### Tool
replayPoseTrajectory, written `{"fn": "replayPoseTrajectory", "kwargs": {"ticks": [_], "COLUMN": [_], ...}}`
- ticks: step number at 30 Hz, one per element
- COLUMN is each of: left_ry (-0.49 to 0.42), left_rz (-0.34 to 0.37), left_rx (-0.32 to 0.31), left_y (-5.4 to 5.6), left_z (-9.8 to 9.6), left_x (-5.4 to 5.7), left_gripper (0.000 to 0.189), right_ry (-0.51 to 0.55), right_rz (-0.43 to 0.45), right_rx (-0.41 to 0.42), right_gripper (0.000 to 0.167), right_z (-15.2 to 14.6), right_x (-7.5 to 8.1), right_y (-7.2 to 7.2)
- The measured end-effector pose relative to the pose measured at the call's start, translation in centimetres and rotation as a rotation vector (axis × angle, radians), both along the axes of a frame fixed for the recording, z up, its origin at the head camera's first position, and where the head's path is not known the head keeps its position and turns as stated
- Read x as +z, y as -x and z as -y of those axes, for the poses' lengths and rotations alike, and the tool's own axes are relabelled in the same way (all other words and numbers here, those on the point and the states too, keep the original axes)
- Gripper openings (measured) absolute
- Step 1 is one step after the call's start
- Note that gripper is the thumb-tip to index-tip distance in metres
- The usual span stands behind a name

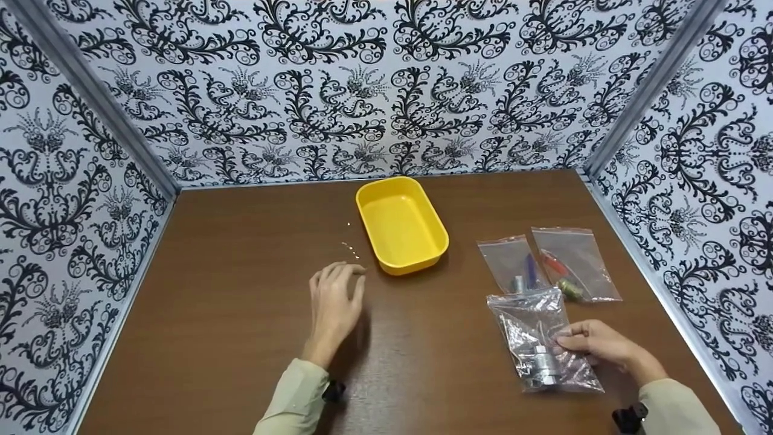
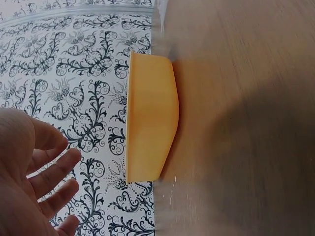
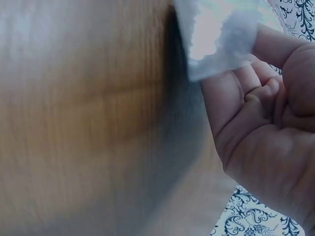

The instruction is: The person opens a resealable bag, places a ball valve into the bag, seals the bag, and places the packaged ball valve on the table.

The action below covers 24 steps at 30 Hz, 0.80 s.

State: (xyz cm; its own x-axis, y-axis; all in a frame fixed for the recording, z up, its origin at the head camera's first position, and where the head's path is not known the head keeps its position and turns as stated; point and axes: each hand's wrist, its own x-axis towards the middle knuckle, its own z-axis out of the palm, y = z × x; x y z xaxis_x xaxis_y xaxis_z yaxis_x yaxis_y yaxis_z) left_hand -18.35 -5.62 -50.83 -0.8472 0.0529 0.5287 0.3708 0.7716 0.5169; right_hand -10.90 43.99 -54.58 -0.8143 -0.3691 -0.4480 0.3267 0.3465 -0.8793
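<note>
In the head view my right hand (image 1: 598, 344) pinches the edge of a clear zip bag (image 1: 513, 329) holding a silver metal fitting (image 1: 545, 367). The right wrist view shows a blurred part of that bag (image 3: 216, 39) between thumb and fingers of the right hand (image 3: 266, 118). My left hand (image 1: 335, 299), fingers loosely bent, hovers over the table just short of the yellow tray (image 1: 444, 249) and holds nothing. From the left wrist, the left hand (image 2: 39, 182) appears with fingers spread, beside the tray's side (image 2: 152, 118).
Behind the held bag lie two more zip bags. One (image 1: 501, 257) contains a blue item and a small metal piece; the other (image 1: 580, 251) has a red item and a brass-coloured fitting (image 1: 569, 290). Patterned panels (image 1: 374, 90) enclose the brown table (image 1: 241, 272) at the back and sides.
</note>
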Motion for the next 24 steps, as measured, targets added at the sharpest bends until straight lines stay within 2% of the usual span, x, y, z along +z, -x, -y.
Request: {"fn": "replayPoseTrajectory", "kwargs": {"ticks": [3,7,12,15,18,20,24], "left_ry": [0.008,0.015,0.022,0.039,0.074,0.108,0.184], "left_rz": [0.015,0.030,0.021,0.018,0.039,0.072,0.149], "left_rx": [0.008,0.018,0.028,0.035,0.043,0.050,0.059], "left_y": [-0.1,-0.1,0.0,0.2,0.5,0.8,1.8], "left_z": [0.2,0.5,1.2,1.9,2.7,3.4,4.8], "left_x": [0.0,-0.1,-0.4,-0.5,-0.5,-0.5,-0.4], "left_gripper": [0.010,0.010,0.011,0.012,0.012,0.014,0.024], "right_ry": [-0.020,-0.128,-0.405,-0.600,-0.749,-0.823,-0.875], "right_rz": [-0.005,-0.065,-0.169,-0.220,-0.331,-0.461,-0.698], "right_rx": [-0.038,-0.102,-0.152,-0.167,-0.159,-0.168,-0.199], "right_gripper": [0.036,0.037,0.030,0.024,0.026,0.030,0.033], "right_z": [-0.2,-0.1,0.5,0.8,1.5,2.4,5.9], "right_x": [0.4,0.7,1.7,3.2,5.2,6.2,7.7], "right_y": [0.3,0.7,1.5,2.3,3.7,4.9,7.9]}}
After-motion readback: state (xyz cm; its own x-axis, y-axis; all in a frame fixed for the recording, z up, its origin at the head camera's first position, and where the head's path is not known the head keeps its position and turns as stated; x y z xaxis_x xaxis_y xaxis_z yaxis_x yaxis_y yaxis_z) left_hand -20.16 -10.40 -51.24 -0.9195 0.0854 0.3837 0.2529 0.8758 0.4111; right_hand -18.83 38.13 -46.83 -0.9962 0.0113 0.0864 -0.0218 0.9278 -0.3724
